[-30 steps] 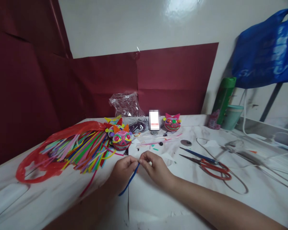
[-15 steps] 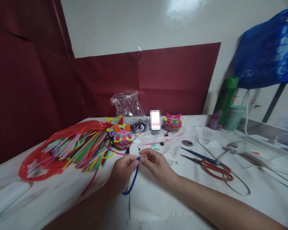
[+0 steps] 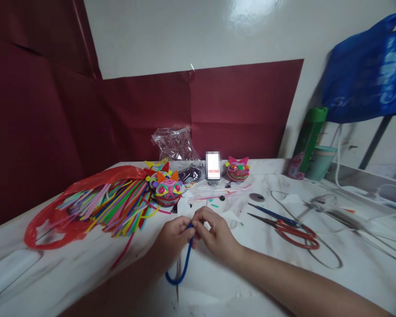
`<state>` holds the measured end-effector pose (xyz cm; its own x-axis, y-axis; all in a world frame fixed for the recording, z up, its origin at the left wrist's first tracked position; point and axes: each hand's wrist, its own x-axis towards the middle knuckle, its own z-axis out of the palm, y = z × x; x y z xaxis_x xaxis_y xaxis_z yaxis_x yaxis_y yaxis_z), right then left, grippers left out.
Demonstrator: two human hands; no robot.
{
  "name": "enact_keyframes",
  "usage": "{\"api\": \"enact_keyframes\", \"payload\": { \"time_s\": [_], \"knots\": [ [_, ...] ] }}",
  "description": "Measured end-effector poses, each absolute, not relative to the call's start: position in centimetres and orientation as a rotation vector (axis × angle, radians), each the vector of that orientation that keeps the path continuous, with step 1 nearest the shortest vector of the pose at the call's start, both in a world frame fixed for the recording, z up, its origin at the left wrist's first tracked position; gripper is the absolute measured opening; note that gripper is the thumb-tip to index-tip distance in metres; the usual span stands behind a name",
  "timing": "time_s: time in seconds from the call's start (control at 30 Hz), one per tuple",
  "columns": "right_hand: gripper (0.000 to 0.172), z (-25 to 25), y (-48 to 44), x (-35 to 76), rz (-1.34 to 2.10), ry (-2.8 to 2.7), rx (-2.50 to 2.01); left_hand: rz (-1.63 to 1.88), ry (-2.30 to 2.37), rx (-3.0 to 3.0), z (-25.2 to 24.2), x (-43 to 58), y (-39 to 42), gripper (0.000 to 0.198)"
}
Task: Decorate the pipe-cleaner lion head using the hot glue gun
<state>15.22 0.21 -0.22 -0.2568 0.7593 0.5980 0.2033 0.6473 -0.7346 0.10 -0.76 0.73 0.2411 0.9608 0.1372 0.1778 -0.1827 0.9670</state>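
Blue pipe cleaner (image 3: 185, 259) pinched at top end between left hand (image 3: 171, 240) and right hand (image 3: 214, 233), both closed on it, low centre above white table (image 3: 53, 273). Red plastic bag (image 3: 69, 207) at 9 o'clock of hands holds many coloured strips. Versus half second ago: cleaner's hanging loop sits lower and curls more; hands closer together. Count: three decorated cat-face balls, nearest (image 3: 167, 192) at 12 o'clock; one red scissors (image 3: 293, 233) at 3 o'clock; one green bottle (image 3: 308, 141).
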Motion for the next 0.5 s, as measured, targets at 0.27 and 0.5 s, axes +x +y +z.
{"api": "enact_keyframes", "payload": {
  "time_s": [0.27, 0.5],
  "knots": [
    [0.02, 0.2, 0.7, 15.4, 0.642, -1.76, -0.729, 1.11, 1.111, 1.717, 1.0, -0.7, -0.1, 0.031],
    [0.027, 2.4, 3.5, 18.1, 0.817, -1.4, -0.816, 1.087, 1.372, 1.925, 2.2, -2.6, 1.1, 0.028]
  ]
}}
